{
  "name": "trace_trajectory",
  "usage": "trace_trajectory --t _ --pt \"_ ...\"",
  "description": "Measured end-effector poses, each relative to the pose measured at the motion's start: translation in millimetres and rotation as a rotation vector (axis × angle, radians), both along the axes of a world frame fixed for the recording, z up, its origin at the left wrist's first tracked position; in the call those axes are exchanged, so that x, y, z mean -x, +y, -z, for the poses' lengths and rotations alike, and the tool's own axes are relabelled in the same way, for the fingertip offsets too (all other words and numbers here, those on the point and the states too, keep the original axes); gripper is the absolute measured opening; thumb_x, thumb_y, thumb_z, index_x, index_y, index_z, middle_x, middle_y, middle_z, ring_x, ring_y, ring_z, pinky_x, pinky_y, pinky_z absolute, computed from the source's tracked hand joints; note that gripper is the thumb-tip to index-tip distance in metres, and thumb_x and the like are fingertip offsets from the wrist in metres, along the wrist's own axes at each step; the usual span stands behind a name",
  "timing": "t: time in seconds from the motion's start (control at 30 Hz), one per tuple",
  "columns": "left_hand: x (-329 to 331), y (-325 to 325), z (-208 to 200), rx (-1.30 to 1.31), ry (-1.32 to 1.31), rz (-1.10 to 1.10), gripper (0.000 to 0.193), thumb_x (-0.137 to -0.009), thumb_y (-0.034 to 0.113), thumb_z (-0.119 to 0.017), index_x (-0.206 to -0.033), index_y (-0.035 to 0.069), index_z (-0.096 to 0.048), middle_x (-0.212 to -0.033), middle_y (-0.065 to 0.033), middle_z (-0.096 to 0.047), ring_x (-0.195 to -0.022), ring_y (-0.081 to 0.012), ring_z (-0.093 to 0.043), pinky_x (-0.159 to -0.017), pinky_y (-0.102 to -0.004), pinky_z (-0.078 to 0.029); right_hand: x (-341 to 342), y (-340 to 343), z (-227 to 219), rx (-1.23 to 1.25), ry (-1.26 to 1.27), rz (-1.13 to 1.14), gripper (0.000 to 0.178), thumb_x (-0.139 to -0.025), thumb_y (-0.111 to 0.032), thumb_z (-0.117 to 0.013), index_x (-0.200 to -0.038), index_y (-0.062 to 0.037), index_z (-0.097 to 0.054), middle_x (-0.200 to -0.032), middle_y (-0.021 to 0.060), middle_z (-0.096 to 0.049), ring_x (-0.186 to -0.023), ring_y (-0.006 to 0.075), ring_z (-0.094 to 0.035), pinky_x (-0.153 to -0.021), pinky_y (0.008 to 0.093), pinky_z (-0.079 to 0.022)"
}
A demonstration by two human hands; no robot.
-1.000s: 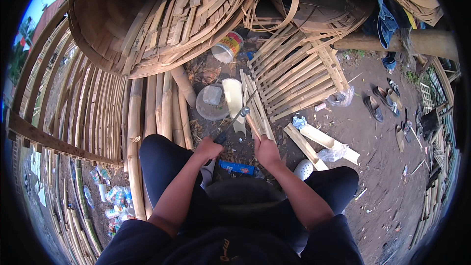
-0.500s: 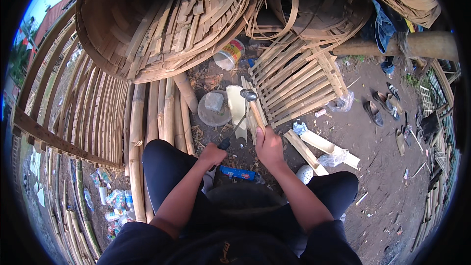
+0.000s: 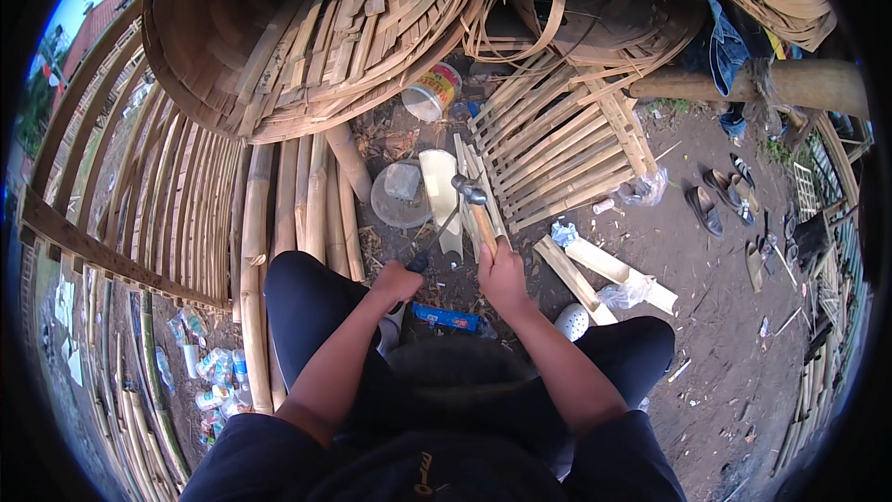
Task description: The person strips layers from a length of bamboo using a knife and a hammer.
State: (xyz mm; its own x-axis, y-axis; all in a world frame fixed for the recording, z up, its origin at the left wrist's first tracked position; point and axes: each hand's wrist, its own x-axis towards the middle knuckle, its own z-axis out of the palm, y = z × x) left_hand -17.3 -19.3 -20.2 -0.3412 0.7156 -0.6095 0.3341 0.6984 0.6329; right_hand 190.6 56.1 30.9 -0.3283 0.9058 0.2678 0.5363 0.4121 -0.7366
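My left hand (image 3: 397, 283) is closed around the black handle (image 3: 418, 263) of a thin metal tool. Its narrow shaft slants forward and right to near the hammer; whether its tip touches anything, I cannot tell. In my right hand (image 3: 503, 277) is a hammer, gripped by its wooden handle (image 3: 484, 226), with the dark metal head (image 3: 469, 190) pointing away from me. Just beyond the tool lies a pale split bamboo piece (image 3: 440, 200), hollow side up. Beside it, partly behind the hammer, are narrow bamboo strips (image 3: 484, 184).
A bamboo slat panel (image 3: 567, 144) stands ahead right; large woven baskets (image 3: 321, 46) fill the far side. Bamboo poles (image 3: 254, 260) line my left. A stone block (image 3: 402, 181), a blue packet (image 3: 446, 318) and split bamboo lengths (image 3: 618, 271) lie around. Shoes (image 3: 711, 209) sit right.
The hammer head has come slightly nearer to me and toward the thin tool. My left hand keeps its grip with little movement. The whole view has shifted slightly.
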Motion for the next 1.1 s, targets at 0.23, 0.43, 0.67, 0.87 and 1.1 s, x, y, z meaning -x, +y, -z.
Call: trace_trajectory --t 0.23,0.43,0.67,0.87,1.1 --pt "1.8 -6.6 9.5 0.015 0.039 -0.050 0.025 -0.067 0.017 -0.063 -0.056 -0.005 -0.061 -0.050 -0.0138 -0.059 -0.046 -0.0236 -0.060 -0.050 -0.0359 -0.047 5.9 -5.2 -23.3 -0.076 -0.170 -0.055 0.033 -0.097 -0.030 -0.049 -0.085 0.0012 -0.052 -0.059 0.0240 -0.059 -0.057 0.0423 -0.062 -0.052 0.0500 -0.051" --pt "-1.0 2.6 -3.6 0.043 -0.011 -0.018 0.024 -0.065 0.015 -0.061 -0.054 -0.006 -0.059 -0.050 -0.0153 -0.059 -0.046 -0.0256 -0.060 -0.052 -0.0374 -0.048 -7.8 -4.0 24.4 0.041 -0.231 -0.022 0.030 -0.095 -0.025 -0.053 -0.085 0.0039 -0.051 -0.060 0.0265 -0.057 -0.058 0.0454 -0.060 -0.052 0.0531 -0.047" --pt "-2.9 -4.5 3.3 0.010 0.043 -0.043 0.023 -0.064 0.014 -0.058 -0.056 -0.007 -0.061 -0.052 -0.0173 -0.059 -0.048 -0.0261 -0.061 -0.052 -0.0374 -0.049 8.2 -6.7 -32.7 -0.061 0.081 0.024 0.035 -0.096 -0.029 -0.051 -0.086 0.0049 -0.054 -0.067 0.0294 -0.059 -0.066 0.0476 -0.061 -0.058 0.0531 -0.050" --pt "-13.8 -2.9 -9.0 0.056 0.192 0.107 0.024 -0.063 0.015 -0.057 -0.057 -0.007 -0.062 -0.057 -0.0213 -0.062 -0.056 -0.0317 -0.066 -0.055 -0.0382 -0.050 4.0 -1.8 31.9 0.158 -0.270 -0.094 0.035 -0.096 -0.031 -0.049 -0.084 0.0017 -0.055 -0.067 0.0271 -0.061 -0.067 0.0448 -0.063 -0.060 0.0526 -0.051" --pt "-2.7 -1.5 4.7 0.039 0.044 0.055 0.026 -0.066 0.015 -0.062 -0.056 -0.008 -0.060 -0.055 -0.0182 -0.061 -0.050 -0.0279 -0.062 -0.051 -0.0381 -0.048 -3.3 -5.9 9.7 0.145 -0.212 -0.021 0.036 -0.096 -0.029 -0.049 -0.084 0.0041 -0.056 -0.070 0.0287 -0.062 -0.069 0.0465 -0.063 -0.062 0.0519 -0.052"
